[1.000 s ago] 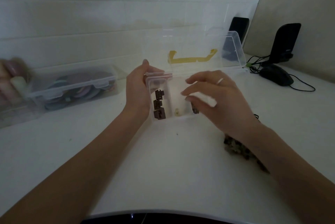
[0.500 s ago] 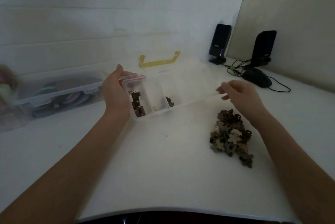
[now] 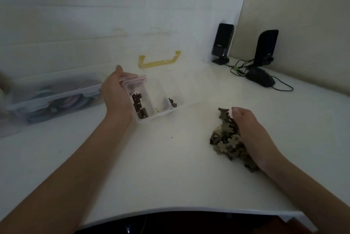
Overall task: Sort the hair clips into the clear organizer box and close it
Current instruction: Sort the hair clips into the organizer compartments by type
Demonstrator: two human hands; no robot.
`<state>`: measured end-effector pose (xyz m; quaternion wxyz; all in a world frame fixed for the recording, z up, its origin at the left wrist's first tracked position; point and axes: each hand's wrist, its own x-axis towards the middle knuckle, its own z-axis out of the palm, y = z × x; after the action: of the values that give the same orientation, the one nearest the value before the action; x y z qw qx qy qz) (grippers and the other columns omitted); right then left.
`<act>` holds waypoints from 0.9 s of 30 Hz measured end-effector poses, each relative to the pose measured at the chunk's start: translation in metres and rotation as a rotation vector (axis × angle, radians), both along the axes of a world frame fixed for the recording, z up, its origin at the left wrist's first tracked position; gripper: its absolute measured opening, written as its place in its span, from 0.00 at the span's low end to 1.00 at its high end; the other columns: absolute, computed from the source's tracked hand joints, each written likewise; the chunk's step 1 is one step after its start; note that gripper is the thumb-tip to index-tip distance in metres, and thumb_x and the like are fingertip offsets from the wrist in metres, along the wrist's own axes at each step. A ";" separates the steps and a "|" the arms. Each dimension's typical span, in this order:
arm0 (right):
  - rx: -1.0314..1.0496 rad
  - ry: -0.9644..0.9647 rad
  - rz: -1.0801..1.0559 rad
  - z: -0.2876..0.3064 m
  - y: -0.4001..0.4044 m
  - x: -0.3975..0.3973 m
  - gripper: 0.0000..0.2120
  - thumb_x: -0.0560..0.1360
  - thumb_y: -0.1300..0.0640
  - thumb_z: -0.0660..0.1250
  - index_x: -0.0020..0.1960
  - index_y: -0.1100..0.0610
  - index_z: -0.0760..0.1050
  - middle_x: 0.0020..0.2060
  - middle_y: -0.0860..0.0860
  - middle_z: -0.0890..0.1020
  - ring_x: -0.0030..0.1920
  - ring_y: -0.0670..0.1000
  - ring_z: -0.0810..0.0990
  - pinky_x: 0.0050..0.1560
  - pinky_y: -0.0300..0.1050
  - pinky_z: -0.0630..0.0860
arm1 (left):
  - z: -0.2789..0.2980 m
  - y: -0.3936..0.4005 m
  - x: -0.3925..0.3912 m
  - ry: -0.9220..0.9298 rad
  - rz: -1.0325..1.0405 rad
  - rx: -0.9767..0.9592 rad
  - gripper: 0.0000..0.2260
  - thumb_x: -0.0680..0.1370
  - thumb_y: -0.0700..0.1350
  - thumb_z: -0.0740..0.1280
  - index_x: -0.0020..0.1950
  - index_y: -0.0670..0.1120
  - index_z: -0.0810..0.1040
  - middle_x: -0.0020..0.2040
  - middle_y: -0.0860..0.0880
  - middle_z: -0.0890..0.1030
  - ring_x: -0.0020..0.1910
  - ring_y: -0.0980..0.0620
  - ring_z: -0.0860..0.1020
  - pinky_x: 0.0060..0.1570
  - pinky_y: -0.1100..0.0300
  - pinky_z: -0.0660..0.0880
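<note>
The clear organizer box (image 3: 162, 109) stands open on the white table, its lid with a yellow handle (image 3: 159, 61) tipped back toward the wall. Dark brown clips (image 3: 138, 105) lie in its left compartment, a pale one in the middle, a few brown ones (image 3: 173, 102) in the right. My left hand (image 3: 117, 93) grips the box's left end, thumb over the rim. My right hand (image 3: 250, 131) lies on the pile of brown and beige flower-shaped hair clips (image 3: 226, 135), fingers curled into it; I cannot see whether a clip is pinched.
A closed clear storage box (image 3: 55, 97) with colourful items sits at the left against the wall. Two black speakers (image 3: 222, 43) (image 3: 266, 48), a black mouse (image 3: 260, 79) and cables occupy the far right corner. The table's front edge (image 3: 189, 210) runs close below.
My right hand has left the organizer box, moved right and down, and now rests on the clip pile. My left hand keeps holding the box. The view has shifted right.
</note>
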<state>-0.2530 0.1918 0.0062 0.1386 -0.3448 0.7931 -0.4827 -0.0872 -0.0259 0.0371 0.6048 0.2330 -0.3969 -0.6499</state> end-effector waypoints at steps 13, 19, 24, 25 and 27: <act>-0.142 0.026 -0.011 -0.003 -0.055 0.036 0.17 0.80 0.46 0.54 0.63 0.53 0.72 0.55 0.46 0.76 0.56 0.46 0.72 0.54 0.39 0.62 | 0.004 -0.013 0.010 0.065 0.035 0.045 0.28 0.79 0.46 0.59 0.18 0.47 0.75 0.20 0.52 0.77 0.23 0.56 0.77 0.37 0.62 0.74; 0.038 0.068 -0.030 0.007 -0.064 0.018 0.24 0.82 0.46 0.45 0.66 0.58 0.69 0.62 0.53 0.75 0.63 0.55 0.71 0.63 0.46 0.63 | 0.004 -0.018 0.014 0.114 0.060 0.109 0.30 0.79 0.46 0.60 0.15 0.48 0.74 0.19 0.54 0.76 0.22 0.57 0.77 0.41 0.59 0.75; 0.053 0.054 0.158 0.003 -0.075 0.025 0.25 0.81 0.43 0.45 0.61 0.56 0.74 0.59 0.51 0.78 0.62 0.51 0.73 0.64 0.46 0.62 | 0.005 -0.016 0.014 0.098 0.075 0.120 0.22 0.79 0.47 0.61 0.24 0.46 0.76 0.20 0.52 0.77 0.22 0.55 0.78 0.42 0.58 0.75; -0.007 0.027 0.149 0.002 -0.078 0.023 0.25 0.81 0.44 0.46 0.62 0.56 0.75 0.58 0.50 0.78 0.61 0.51 0.74 0.61 0.44 0.63 | 0.005 -0.016 0.014 0.090 0.087 0.121 0.20 0.79 0.47 0.61 0.26 0.45 0.75 0.20 0.52 0.77 0.22 0.55 0.77 0.39 0.59 0.75; -0.075 -0.032 0.117 0.005 -0.081 0.015 0.23 0.81 0.46 0.50 0.62 0.57 0.75 0.58 0.51 0.80 0.58 0.51 0.76 0.62 0.45 0.67 | 0.005 -0.016 0.014 0.093 0.080 0.115 0.22 0.79 0.46 0.61 0.24 0.46 0.75 0.20 0.52 0.77 0.22 0.56 0.77 0.37 0.60 0.75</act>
<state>-0.2376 0.1105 0.0114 0.1663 -0.3876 0.7506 -0.5086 -0.0732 -0.0423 0.0424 0.6338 0.2528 -0.3207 -0.6569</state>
